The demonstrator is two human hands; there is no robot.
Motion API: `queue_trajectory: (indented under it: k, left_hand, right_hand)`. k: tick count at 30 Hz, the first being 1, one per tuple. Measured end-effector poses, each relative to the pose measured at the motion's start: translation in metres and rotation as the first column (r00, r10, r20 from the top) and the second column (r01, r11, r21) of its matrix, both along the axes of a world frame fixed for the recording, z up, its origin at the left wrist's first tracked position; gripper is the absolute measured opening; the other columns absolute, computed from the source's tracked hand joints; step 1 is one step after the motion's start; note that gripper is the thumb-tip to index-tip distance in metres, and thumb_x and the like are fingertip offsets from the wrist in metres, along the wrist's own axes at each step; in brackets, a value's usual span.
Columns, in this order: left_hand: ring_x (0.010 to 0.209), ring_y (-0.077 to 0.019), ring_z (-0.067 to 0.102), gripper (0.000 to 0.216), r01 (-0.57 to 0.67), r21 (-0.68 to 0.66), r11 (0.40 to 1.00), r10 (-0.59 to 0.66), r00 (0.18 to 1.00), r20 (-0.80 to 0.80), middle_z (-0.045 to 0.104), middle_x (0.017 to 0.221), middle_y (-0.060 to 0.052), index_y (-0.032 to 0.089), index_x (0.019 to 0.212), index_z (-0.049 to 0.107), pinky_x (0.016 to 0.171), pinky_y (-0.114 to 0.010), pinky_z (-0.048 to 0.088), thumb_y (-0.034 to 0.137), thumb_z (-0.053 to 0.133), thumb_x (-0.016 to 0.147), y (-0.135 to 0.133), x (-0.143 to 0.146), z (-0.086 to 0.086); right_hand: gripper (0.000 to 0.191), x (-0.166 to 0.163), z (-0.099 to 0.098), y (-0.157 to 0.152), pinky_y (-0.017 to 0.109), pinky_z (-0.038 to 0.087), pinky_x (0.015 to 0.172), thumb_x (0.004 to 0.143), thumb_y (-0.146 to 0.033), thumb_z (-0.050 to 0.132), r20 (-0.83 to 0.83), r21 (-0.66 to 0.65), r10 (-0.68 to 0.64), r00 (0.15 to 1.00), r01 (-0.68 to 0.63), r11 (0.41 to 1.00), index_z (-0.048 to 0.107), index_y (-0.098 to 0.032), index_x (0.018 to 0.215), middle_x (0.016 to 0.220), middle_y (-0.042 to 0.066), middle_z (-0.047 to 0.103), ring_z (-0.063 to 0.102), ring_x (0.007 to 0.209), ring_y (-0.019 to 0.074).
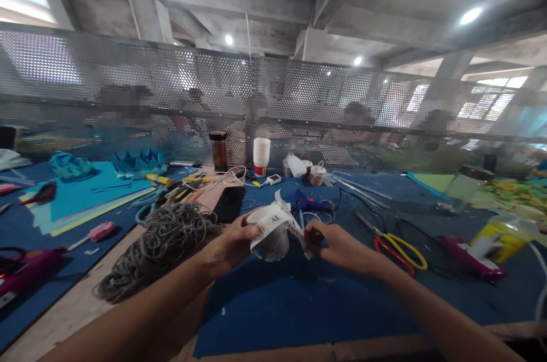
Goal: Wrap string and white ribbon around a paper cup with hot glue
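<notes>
Above the blue mat, my left hand [233, 242] is closed on a small cup-shaped piece with a greyish lower side [274, 247]. A white strip with dark printed letters [273, 220] passes around its upper part. My right hand [322, 238] pinches the strip's loose end at the right of the piece, fingers closed. One short end of the strip sticks up at the top. Where my left fingers wrap behind the piece, they are hidden. Beyond my hands lies a dark blue glue gun [314, 202].
A tangled pile of grey cord [158, 248] lies at left. Red-and-yellow-handled scissors [397, 248] and a purple glue gun [472, 259] are at right. Stacked paper cups [261, 157] and a brown jar [219, 152] stand by the perforated metal screen [282, 88]. People are beyond it.
</notes>
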State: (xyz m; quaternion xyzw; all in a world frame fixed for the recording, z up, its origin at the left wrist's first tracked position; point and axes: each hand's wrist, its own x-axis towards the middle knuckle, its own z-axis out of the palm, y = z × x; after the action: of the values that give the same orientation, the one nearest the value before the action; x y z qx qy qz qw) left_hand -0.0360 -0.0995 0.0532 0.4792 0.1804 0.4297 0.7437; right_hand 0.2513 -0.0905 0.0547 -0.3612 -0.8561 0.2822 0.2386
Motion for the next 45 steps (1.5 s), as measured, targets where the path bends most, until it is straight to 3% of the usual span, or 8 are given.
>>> queue_trajectory:
  k: [8, 13, 16, 18, 20, 24, 32, 45]
  left_hand:
    - [0.092, -0.0270, 0.067, 0.075, -0.012, 0.036, 0.999, 0.014, 0.999, -0.043, 0.073, 0.114, -0.017, 0.013, 0.132, 0.065, 0.080, -0.034, 0.050, 0.043, 0.088, 0.066, -0.005, 0.004, 0.004]
    - [0.098, -0.0262, 0.064, 0.082, -0.070, 0.125, 0.990, 0.095, 0.975, -0.203, 0.071, 0.113, -0.011, 0.017, 0.132, 0.065, 0.083, -0.033, 0.047, 0.035, 0.095, 0.058, -0.004, 0.004, -0.002]
    - [0.106, -0.0262, 0.061, 0.084, -0.030, 0.213, 0.977, 0.095, 0.949, -0.301, 0.069, 0.116, -0.007, 0.020, 0.132, 0.065, 0.090, -0.033, 0.045, 0.031, 0.097, 0.055, -0.007, 0.007, -0.001]
    - [0.110, -0.0268, 0.059, 0.083, 0.032, 0.287, 0.957, 0.071, 0.938, -0.340, 0.066, 0.121, -0.007, 0.022, 0.131, 0.064, 0.093, -0.034, 0.044, 0.029, 0.097, 0.055, -0.010, 0.009, 0.001]
    - [0.113, -0.0281, 0.058, 0.080, 0.080, 0.340, 0.937, 0.053, 0.929, -0.365, 0.063, 0.127, -0.007, 0.023, 0.130, 0.065, 0.097, -0.036, 0.043, 0.029, 0.096, 0.056, -0.012, 0.011, 0.000]
    - [0.117, -0.0304, 0.057, 0.079, 0.116, 0.347, 0.931, 0.035, 0.915, -0.402, 0.064, 0.126, -0.008, 0.023, 0.129, 0.065, 0.101, -0.039, 0.041, 0.030, 0.097, 0.056, -0.016, 0.013, -0.005]
    - [0.109, -0.0281, 0.061, 0.079, 0.138, 0.284, 0.949, 0.001, 0.897, -0.441, 0.067, 0.119, -0.007, 0.022, 0.125, 0.064, 0.097, -0.039, 0.043, 0.029, 0.098, 0.054, -0.017, 0.015, -0.009]
    - [0.107, -0.0268, 0.059, 0.081, 0.164, 0.238, 0.957, -0.032, 0.878, -0.477, 0.067, 0.115, -0.006, 0.021, 0.127, 0.061, 0.090, -0.034, 0.044, 0.032, 0.097, 0.055, -0.011, 0.012, -0.018]
  right_hand:
    - [0.030, 0.023, 0.008, -0.011, 0.030, 0.049, 0.072, 0.084, -0.009, 0.057, 0.179, -0.045, 0.037, 0.983, -0.029, 0.999, 0.060, -0.022, 0.111, 0.093, 0.003, 0.073, 0.067, 0.079, 0.0175]
    - [0.023, 0.013, 0.021, 0.002, 0.042, 0.044, 0.104, 0.098, -0.024, 0.049, 0.061, 0.191, -0.114, 0.992, 0.101, 0.976, 0.070, -0.021, 0.106, 0.118, 0.010, 0.071, 0.062, 0.114, 0.0248]
    - [0.042, -0.009, 0.028, 0.016, 0.039, 0.045, 0.099, 0.104, -0.042, 0.040, -0.032, 0.038, -0.183, 0.983, 0.184, 0.982, 0.074, -0.019, 0.098, 0.109, 0.010, 0.073, 0.064, 0.106, 0.0243]
    - [0.055, -0.027, 0.028, 0.022, 0.037, 0.047, 0.094, 0.104, -0.055, 0.038, -0.068, -0.150, -0.131, 0.989, 0.120, 0.981, 0.076, -0.017, 0.089, 0.101, 0.010, 0.075, 0.066, 0.099, 0.0235]
    - [0.065, -0.044, 0.025, 0.025, 0.035, 0.051, 0.085, 0.100, -0.067, 0.040, -0.175, -0.377, -0.131, 0.976, 0.056, 0.924, 0.077, -0.016, 0.084, 0.088, 0.008, 0.076, 0.067, 0.086, 0.0217]
    - [0.043, -0.067, 0.020, 0.024, 0.034, 0.053, 0.087, 0.089, -0.059, 0.067, -0.487, -0.543, -0.161, 0.859, -0.153, 0.826, 0.078, -0.021, 0.107, 0.103, 0.006, 0.078, 0.070, 0.094, 0.0213]
    - [0.033, -0.062, 0.034, 0.026, 0.037, 0.054, 0.095, 0.095, -0.039, 0.067, -0.644, -0.462, -0.210, 0.736, -0.155, 0.874, 0.069, -0.019, 0.121, 0.107, 0.009, 0.078, 0.072, 0.100, 0.0206]
    - [0.051, -0.049, 0.049, 0.021, 0.044, 0.057, 0.094, 0.095, -0.034, 0.066, -0.725, -0.339, -0.193, 0.662, -0.099, 0.936, 0.051, -0.023, 0.142, 0.111, 0.009, 0.077, 0.074, 0.097, 0.0232]
